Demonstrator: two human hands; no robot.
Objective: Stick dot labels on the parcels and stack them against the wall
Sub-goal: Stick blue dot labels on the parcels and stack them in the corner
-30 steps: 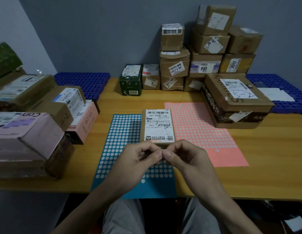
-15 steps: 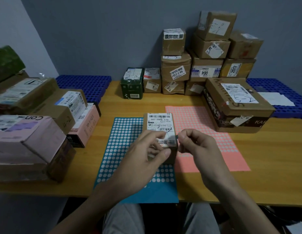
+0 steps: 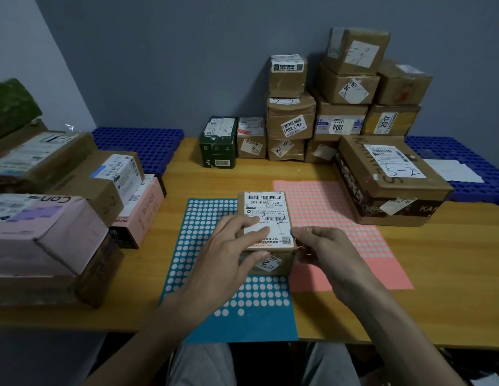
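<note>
Table point(image 3: 409, 316) scene: small parcel point(image 3: 266, 207) is held over blue dot sheet point(image 3: 203, 246).
Parcel stack point(image 3: 340, 118) is set at wall, behind sheet & to its R. Pink dot sheet point(image 3: 340, 218) lies just R of it. Parcel is gripped at sheet's upper R edge by L hand point(image 3: 223, 266), fingers on top, thumb on front. R hand point(image 3: 329, 254) is curled at sheet's R edge; grasp can't be told.

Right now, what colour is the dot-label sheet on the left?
The sheet is blue with white dots; the head view shows it best.
</note>
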